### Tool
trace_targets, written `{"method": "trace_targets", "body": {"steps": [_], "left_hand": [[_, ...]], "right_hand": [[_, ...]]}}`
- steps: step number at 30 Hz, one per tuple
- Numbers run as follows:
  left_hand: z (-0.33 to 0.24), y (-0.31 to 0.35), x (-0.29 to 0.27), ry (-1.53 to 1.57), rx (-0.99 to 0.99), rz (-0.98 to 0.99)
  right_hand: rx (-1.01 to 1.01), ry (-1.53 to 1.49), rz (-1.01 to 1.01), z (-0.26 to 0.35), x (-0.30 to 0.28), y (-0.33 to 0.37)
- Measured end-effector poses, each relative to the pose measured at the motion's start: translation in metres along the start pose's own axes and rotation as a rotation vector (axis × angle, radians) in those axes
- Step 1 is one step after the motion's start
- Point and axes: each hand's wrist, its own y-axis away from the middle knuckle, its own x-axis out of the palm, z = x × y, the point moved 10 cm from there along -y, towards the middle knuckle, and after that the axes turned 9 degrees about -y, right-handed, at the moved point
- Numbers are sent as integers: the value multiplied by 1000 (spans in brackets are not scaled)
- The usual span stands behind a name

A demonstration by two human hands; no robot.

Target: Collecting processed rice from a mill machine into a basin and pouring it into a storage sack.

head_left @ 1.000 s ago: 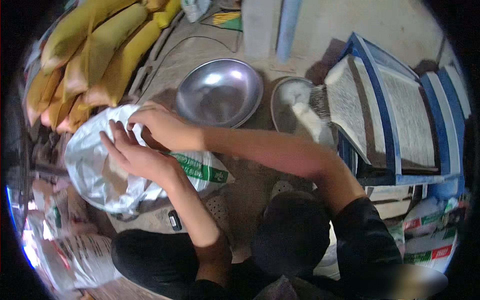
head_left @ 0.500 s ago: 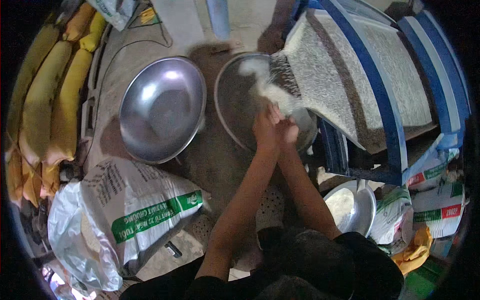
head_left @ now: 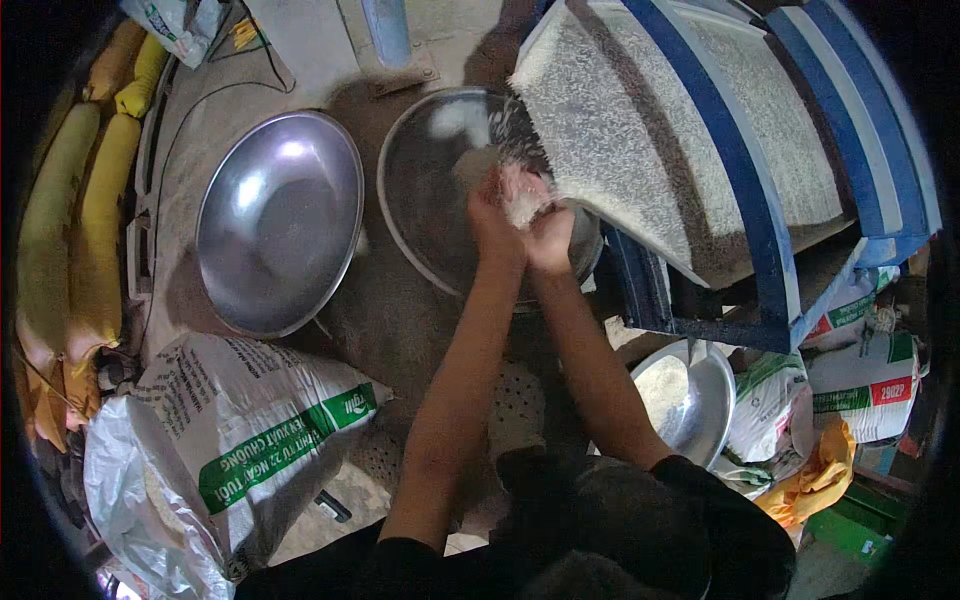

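Note:
My left hand (head_left: 493, 222) and my right hand (head_left: 549, 238) are cupped side by side above a wide metal basin (head_left: 408, 235), palms up. A small heap of white rice (head_left: 524, 207) lies in them, partly blurred. Loose grains fall past my fingertips from the lip of a tilted sieve tray (head_left: 630, 130) covered in rice, on a blue-framed machine (head_left: 765, 200). Inside the basin, beyond my left hand, there is a pale heap, partly hidden by my hands.
An empty shiny metal basin (head_left: 285, 225) stands left. Nearer lies an open white woven sack (head_left: 270, 420). Long yellow filled bags (head_left: 60, 220) line the far left. Under the machine's near side sits a metal bowl (head_left: 712, 410) with rice, beside more sacks (head_left: 860, 385).
My hands have spread from a closer clasp into a wider cup, with rice now lying between them. The whole view has shifted, so the surroundings appear further left.

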Motion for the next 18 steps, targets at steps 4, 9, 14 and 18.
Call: {"method": "trace_targets", "body": {"steps": [4, 9, 14, 18], "left_hand": [[9, 6, 6, 188, -104, -45], [-3, -2, 0, -99, 4, -106], [-8, 3, 7, 19, 25, -2], [-1, -3, 1, 41, 12, -10]], "right_hand": [[13, -141, -1, 2, 4, 1], [210, -308, 252, -9, 18, -2], [149, -206, 530, -11, 57, 8], [122, -195, 307, -11, 36, 5]]}}
